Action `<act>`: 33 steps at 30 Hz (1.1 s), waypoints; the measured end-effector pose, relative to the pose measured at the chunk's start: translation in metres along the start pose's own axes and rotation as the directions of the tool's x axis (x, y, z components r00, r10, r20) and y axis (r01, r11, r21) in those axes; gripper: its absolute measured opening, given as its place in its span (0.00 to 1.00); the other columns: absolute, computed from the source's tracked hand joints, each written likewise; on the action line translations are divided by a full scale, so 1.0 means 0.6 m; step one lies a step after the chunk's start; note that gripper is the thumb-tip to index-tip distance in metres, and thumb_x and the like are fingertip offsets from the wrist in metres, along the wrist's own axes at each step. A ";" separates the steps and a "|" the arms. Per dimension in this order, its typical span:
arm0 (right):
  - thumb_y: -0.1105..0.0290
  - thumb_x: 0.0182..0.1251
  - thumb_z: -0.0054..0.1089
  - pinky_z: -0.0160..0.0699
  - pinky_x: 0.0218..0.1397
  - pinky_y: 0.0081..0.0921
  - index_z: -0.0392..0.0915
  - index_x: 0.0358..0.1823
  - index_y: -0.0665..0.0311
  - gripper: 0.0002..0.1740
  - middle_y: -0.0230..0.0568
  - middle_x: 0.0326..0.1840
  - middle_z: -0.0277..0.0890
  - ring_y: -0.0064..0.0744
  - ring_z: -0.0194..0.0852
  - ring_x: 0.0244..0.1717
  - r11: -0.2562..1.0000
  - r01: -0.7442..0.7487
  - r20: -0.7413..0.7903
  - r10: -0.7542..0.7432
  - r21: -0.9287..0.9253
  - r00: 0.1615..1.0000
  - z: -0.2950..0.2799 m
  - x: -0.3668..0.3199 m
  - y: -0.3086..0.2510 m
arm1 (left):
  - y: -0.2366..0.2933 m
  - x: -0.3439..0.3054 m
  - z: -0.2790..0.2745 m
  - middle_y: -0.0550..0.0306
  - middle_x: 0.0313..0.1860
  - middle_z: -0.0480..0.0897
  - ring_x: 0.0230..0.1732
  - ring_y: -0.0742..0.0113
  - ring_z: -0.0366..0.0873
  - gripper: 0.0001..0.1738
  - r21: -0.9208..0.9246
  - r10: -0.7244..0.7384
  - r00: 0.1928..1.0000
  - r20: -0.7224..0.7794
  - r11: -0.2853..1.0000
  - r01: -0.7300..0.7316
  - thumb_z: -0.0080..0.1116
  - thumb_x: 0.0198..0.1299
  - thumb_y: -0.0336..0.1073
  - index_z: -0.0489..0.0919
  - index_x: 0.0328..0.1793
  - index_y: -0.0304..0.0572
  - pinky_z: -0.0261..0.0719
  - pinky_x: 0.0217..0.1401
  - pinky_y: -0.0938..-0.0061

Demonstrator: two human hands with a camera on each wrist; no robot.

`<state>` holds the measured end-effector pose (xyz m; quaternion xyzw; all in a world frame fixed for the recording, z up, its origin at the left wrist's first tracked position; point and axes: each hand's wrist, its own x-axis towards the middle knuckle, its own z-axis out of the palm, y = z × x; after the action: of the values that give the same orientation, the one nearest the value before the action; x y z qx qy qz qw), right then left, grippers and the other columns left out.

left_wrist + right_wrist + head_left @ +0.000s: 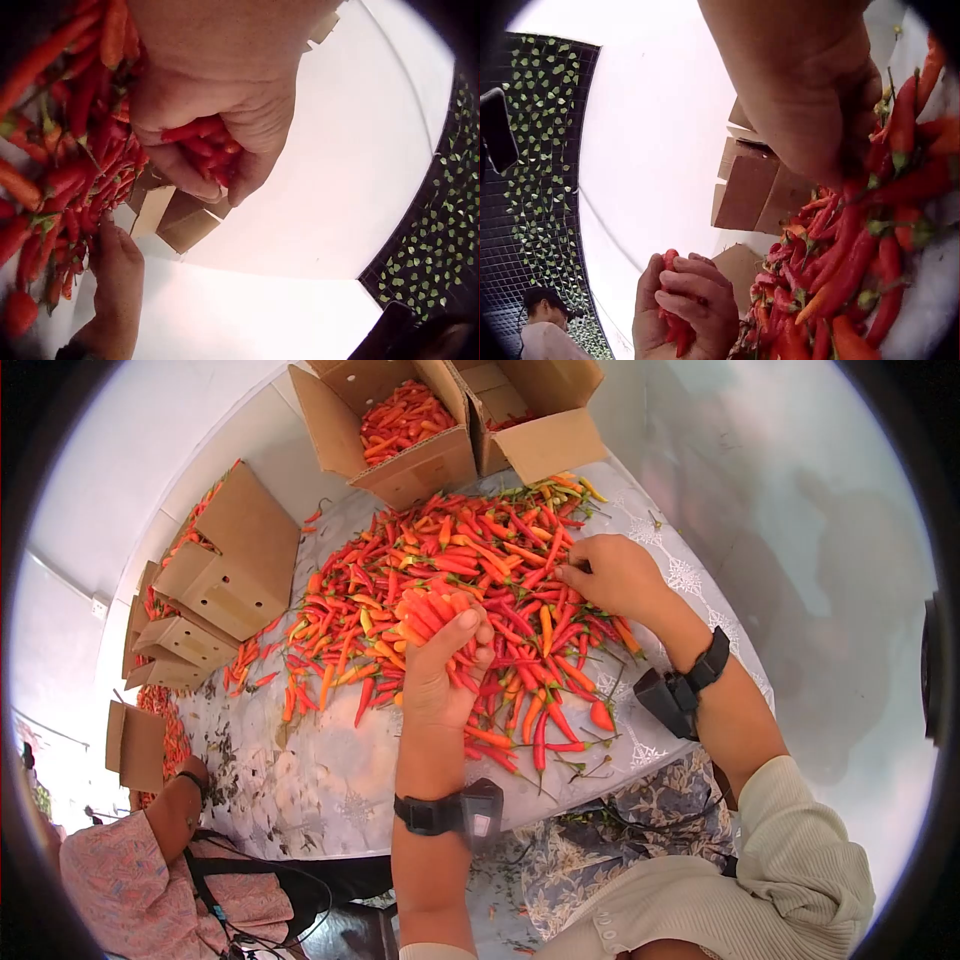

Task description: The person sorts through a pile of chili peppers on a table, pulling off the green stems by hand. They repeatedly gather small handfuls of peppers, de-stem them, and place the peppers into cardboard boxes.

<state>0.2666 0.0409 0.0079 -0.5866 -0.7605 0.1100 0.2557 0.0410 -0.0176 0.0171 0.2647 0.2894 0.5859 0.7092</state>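
Note:
A bunch of red and orange chili peppers [432, 610] is gripped in my left hand [445, 670], above the near part of the pile. In the left wrist view, the fingers and thumb curl round these held chilies [206, 146]. My right hand [622, 578] is at the right edge of the big chili pile [470, 550], fingers bent down among the peppers. The right wrist view has its fingertips hidden behind the hand [810, 112], close to red chilies with green stems [904, 124]; I cannot tell if it pinches one.
Cardboard boxes with chilies stand at the back [415, 465] and left [230, 560] of the cloth-covered table [330, 770]. Another person's arm [175, 810] is at the lower left, near more chilies. Loose stems lie at the near right edge. A wall [800, 560] is on the right.

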 end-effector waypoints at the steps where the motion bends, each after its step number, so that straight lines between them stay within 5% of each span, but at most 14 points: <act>1: 0.52 0.63 0.56 0.70 0.30 0.40 0.78 0.25 0.65 0.21 0.47 0.20 0.74 0.46 0.75 0.27 0.999 0.014 -0.046 -0.012 0.047 0.999 0.001 0.000 -0.006 | 0.000 0.000 -0.001 0.59 0.35 0.80 0.32 0.71 0.79 0.14 0.005 -0.001 1.000 -0.001 1.000 0.001 0.63 0.51 0.25 0.76 0.45 0.42 0.79 0.28 0.81; 5: 0.57 0.64 0.58 0.67 0.25 0.29 0.75 0.25 0.67 0.19 0.37 0.16 0.70 0.25 0.72 0.21 0.835 0.082 -0.159 0.007 0.544 0.987 0.008 0.000 -0.031 | 0.002 -0.005 0.007 0.55 0.38 0.82 0.35 0.68 0.81 0.15 0.095 0.028 0.998 -0.048 0.995 -0.023 0.63 0.51 0.26 0.76 0.47 0.40 0.82 0.32 0.78; 8: 0.59 0.66 0.58 0.64 0.22 0.20 0.74 0.25 0.67 0.18 0.28 0.17 0.68 0.14 0.66 0.20 0.718 0.103 -0.189 0.040 0.688 0.981 0.027 -0.009 -0.050 | 0.000 -0.008 0.017 0.53 0.40 0.82 0.37 0.67 0.82 0.15 0.214 0.071 0.995 -0.069 0.975 -0.055 0.62 0.52 0.25 0.75 0.47 0.37 0.82 0.34 0.77; 12: 0.56 0.68 0.55 0.68 0.23 0.14 0.75 0.32 0.64 0.16 0.27 0.20 0.73 0.15 0.70 0.20 0.378 -0.064 0.033 0.088 0.924 0.996 0.029 -0.032 -0.085 | -0.014 -0.004 0.026 0.54 0.40 0.82 0.38 0.67 0.81 0.15 0.309 0.099 0.994 -0.035 0.947 -0.084 0.61 0.52 0.24 0.75 0.47 0.35 0.82 0.35 0.76; 18: 0.59 0.67 0.58 0.70 0.22 0.15 0.75 0.33 0.63 0.14 0.29 0.23 0.75 0.16 0.72 0.20 0.206 -0.128 0.113 0.081 0.970 0.990 0.025 -0.034 -0.090 | -0.022 -0.001 0.018 0.55 0.40 0.81 0.38 0.67 0.81 0.16 0.374 0.077 0.997 0.032 0.924 -0.084 0.60 0.52 0.25 0.74 0.48 0.35 0.84 0.37 0.72; 24: 0.62 0.66 0.60 0.65 0.28 0.13 0.76 0.33 0.65 0.13 0.23 0.23 0.71 0.10 0.65 0.25 0.331 0.031 -0.019 -0.041 0.943 0.999 0.044 -0.030 -0.083 | -0.018 -0.002 0.020 0.55 0.43 0.80 0.41 0.65 0.81 0.18 0.263 -0.005 1.000 -0.008 0.965 0.007 0.58 0.54 0.25 0.72 0.52 0.38 0.86 0.39 0.66; 30: 0.64 0.65 0.61 0.63 0.30 0.15 0.74 0.32 0.65 0.11 0.23 0.26 0.68 0.12 0.61 0.27 0.305 0.084 -0.089 0.003 0.949 0.996 0.041 -0.037 -0.093 | -0.020 0.000 0.010 0.57 0.46 0.79 0.46 0.65 0.80 0.20 0.153 -0.090 0.996 -0.012 0.984 0.090 0.58 0.55 0.25 0.71 0.54 0.41 0.86 0.41 0.65; 33: 0.67 0.63 0.62 0.64 0.29 0.18 0.74 0.32 0.66 0.10 0.29 0.27 0.68 0.16 0.62 0.25 0.559 0.186 -0.277 0.081 0.808 0.957 0.042 -0.048 -0.100 | -0.019 -0.009 0.023 0.58 0.45 0.79 0.46 0.66 0.80 0.21 0.150 -0.143 0.990 0.013 0.979 0.140 0.59 0.54 0.25 0.71 0.55 0.42 0.86 0.42 0.66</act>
<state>0.2083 -0.0001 0.0072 -0.3841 -0.5923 0.3608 0.6095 0.0578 -0.0256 0.0191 0.3025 0.3418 0.5076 0.7308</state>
